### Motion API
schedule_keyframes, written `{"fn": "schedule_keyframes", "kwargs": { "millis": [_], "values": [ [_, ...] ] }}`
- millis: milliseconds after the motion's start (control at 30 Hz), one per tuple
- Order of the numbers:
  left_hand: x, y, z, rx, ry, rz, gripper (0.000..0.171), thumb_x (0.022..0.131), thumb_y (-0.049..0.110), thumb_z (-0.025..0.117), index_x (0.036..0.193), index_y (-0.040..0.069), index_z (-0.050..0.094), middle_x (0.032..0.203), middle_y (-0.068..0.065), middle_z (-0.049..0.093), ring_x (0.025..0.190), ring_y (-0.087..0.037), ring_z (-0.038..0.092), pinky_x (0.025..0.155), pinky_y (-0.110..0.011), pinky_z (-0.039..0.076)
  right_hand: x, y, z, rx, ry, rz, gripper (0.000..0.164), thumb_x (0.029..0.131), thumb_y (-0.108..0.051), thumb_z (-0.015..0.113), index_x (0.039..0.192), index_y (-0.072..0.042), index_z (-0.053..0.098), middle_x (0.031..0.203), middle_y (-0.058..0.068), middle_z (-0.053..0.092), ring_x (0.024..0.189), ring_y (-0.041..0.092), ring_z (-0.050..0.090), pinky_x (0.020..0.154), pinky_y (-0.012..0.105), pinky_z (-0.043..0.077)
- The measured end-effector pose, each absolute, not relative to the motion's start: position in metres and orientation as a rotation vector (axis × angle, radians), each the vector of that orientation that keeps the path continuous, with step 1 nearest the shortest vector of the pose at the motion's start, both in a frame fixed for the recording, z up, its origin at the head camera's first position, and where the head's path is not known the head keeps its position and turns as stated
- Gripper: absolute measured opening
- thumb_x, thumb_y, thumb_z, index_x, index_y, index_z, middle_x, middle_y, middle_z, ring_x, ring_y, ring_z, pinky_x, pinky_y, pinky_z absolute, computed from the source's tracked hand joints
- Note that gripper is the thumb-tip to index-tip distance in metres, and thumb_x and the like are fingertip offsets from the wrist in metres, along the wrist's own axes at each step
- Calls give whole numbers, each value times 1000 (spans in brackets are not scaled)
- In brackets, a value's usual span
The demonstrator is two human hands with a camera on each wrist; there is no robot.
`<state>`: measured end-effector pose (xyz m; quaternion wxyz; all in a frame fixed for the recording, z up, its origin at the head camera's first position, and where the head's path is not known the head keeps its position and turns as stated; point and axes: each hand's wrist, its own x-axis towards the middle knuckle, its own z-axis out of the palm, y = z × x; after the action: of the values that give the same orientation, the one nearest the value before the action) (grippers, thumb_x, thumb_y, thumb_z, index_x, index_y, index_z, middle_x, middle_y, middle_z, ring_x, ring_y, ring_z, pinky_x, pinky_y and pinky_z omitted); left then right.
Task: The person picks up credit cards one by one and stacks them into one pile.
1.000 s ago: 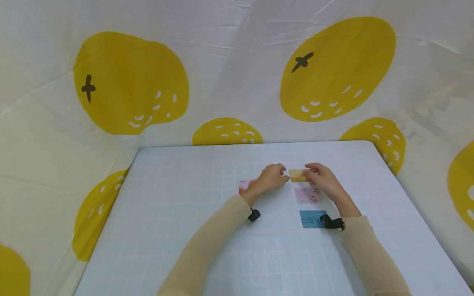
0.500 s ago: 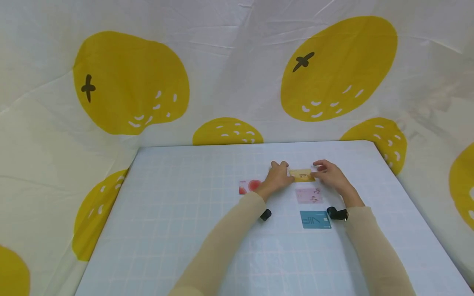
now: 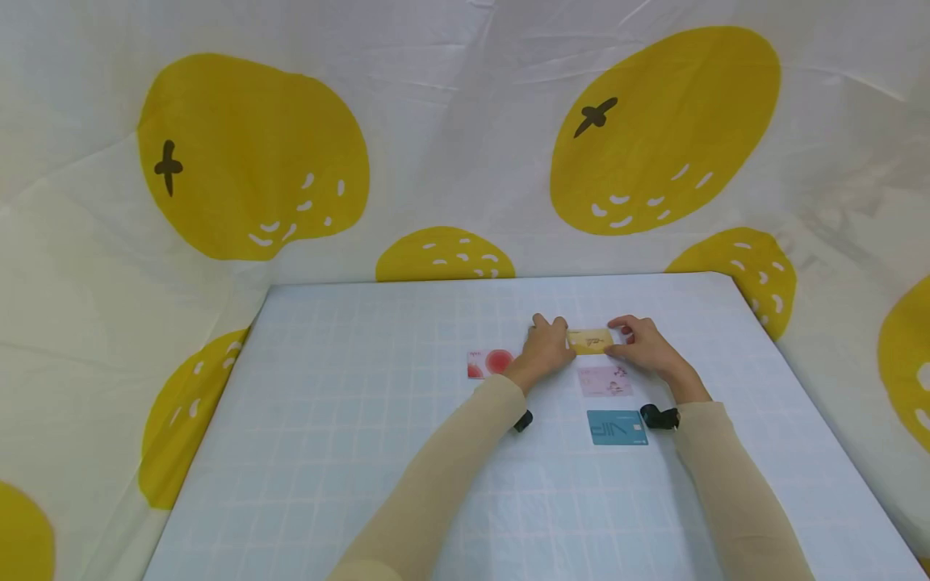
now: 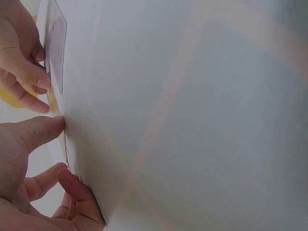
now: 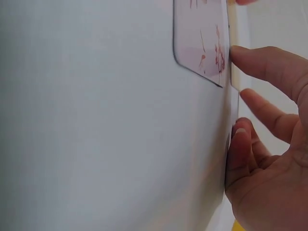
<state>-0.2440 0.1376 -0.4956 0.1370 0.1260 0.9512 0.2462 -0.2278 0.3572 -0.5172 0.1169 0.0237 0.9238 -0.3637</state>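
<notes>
A yellow card (image 3: 590,341) lies flat near the back of the table, one hand at each short end. My left hand (image 3: 546,343) has its thumb at the card's near left corner and its other fingers bent beside the left edge. At the opposite end, the thumb of my right hand (image 3: 645,343) touches the near right corner, with the index finger by the far one. In the right wrist view the right thumb (image 5: 255,60) meets the yellow edge. Just nearer lies a pale pink card (image 3: 605,382), and below that a teal card (image 3: 617,428) marked VIP.
A white card with red circles (image 3: 488,364) lies left of the others, partly covered by the left hand. The table (image 3: 327,452) has a pale gridded cover. Behind it hangs a white cloth (image 3: 465,121) printed with large yellow fruit.
The left hand has moved right to the yellow card's left end. My right hand has slid right off the card's face to its right end, leaving more of the yellow and teal cards visible.
</notes>
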Motion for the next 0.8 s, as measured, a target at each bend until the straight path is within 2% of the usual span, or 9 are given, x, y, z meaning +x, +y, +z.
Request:
{"fn": "schedule_keyframes", "kwargs": {
  "millis": [200, 367, 567, 800],
  "values": [
    [-245, 138, -499, 369, 2779, 692, 42, 91, 29, 74, 127, 14, 57, 119, -10, 42, 99, -22, 50, 85, -31, 49, -225, 353, -515, 80, 2692, -1099, 49, 95, -20, 69, 137, -5, 50, 132, 23, 34, 113, 39, 36, 92, 52, 38],
    [-246, 139, -500, 344, 2757, 702, 43, 91, 29, 75, 126, 15, 56, 118, -9, 42, 99, -21, 49, 85, -31, 49, -225, 353, -514, 89, 2677, -1124, 49, 94, -18, 69, 136, -3, 48, 132, 24, 36, 112, 39, 36, 91, 51, 37],
    [-247, 139, -500, 351, 2759, 692, 37, 90, 30, 76, 118, 15, 57, 115, -8, 41, 97, -21, 49, 83, -30, 48, -226, 355, -515, 96, 2658, -1165, 53, 93, -17, 70, 136, 0, 44, 131, 25, 38, 111, 39, 37, 91, 50, 36],
    [-247, 142, -498, 369, 2762, 657, 36, 91, 28, 74, 119, 13, 56, 110, -6, 46, 96, -20, 48, 82, -29, 46, -229, 356, -517, 72, 2642, -1243, 54, 92, -14, 71, 135, 3, 43, 119, 22, 46, 104, 36, 43, 87, 44, 37]
  ]
}}
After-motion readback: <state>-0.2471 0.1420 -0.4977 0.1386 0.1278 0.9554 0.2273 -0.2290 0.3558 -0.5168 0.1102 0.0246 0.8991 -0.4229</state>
